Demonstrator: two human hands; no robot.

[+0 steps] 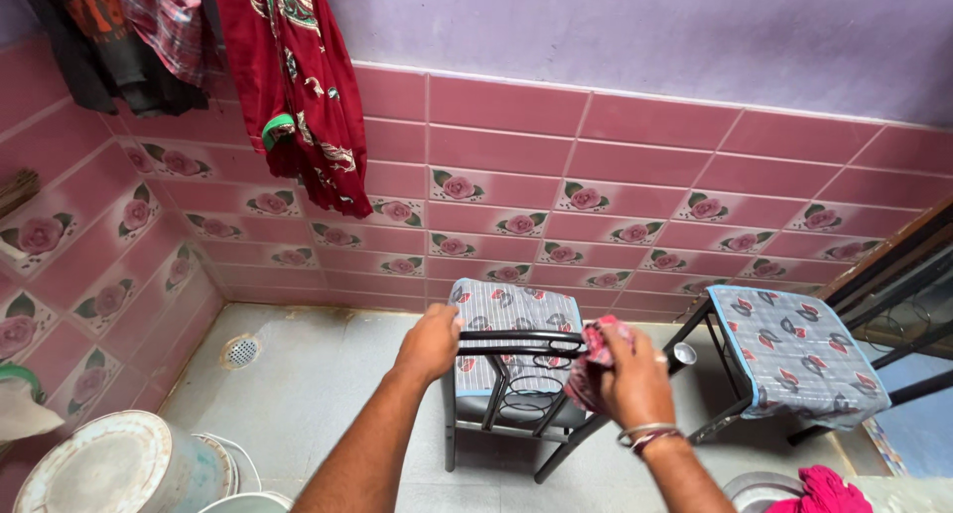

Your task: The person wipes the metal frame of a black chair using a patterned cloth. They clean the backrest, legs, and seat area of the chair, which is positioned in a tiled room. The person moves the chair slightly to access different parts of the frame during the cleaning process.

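Chair (516, 359) stands on the grey floor (328, 374) close to the pink tiled wall (596, 165), its black metal backrest toward me and its patterned grey seat cover facing up. My left hand (429, 342) is closed around the left end of the top rail (516, 340), fingers wrapped over it. My right hand (635, 379) is bunched shut on a red cloth (599, 349), which is pressed against the right end of the same rail. Judgement: the wiping goes best with the left hand kept as a steady brace so the frame does not rock or skid on the floor, while the cloth is wrapped partly round the tube, not just laid on top, so the underside gets cleaned too. Long strokes along the rail should beat dabbing. The curled ironwork below the rail (narrow gaps, hard to see into from here) probably needs a folded corner of cloth pushed through. A second chair (794, 359) with the same cover sits just to the right, apart from this one; a white bucket (119, 468) stands at lower left.
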